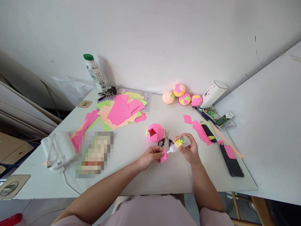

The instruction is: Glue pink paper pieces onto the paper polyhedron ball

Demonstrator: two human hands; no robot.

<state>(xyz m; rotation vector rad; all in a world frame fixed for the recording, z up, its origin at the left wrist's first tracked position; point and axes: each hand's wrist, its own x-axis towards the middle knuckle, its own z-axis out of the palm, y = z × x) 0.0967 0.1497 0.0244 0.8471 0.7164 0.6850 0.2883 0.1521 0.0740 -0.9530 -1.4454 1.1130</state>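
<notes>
Between the fingertips of my left hand (151,157) is a small pink paper piece (164,157). My right hand (191,149) is wrapped round a white glue bottle (180,143) with a yellow-green label. The bottle is tilted, its thin nozzle pointing left and down at the paper; whether it touches cannot be made out. Just beyond my hands sits a pink paper ball (155,133) with a dark opening facing me. Black-handled scissors (166,138) lie beside it, partly behind the bottle.
Coloured paper sheets (122,110) are heaped at the back left, near a green-capped bottle (95,72). Several finished paper balls (179,90) stand by the wall. Rightward lie pink paper pieces (202,133), a utility knife (208,131) and a black phone (231,160). A white charger (58,149) is at left.
</notes>
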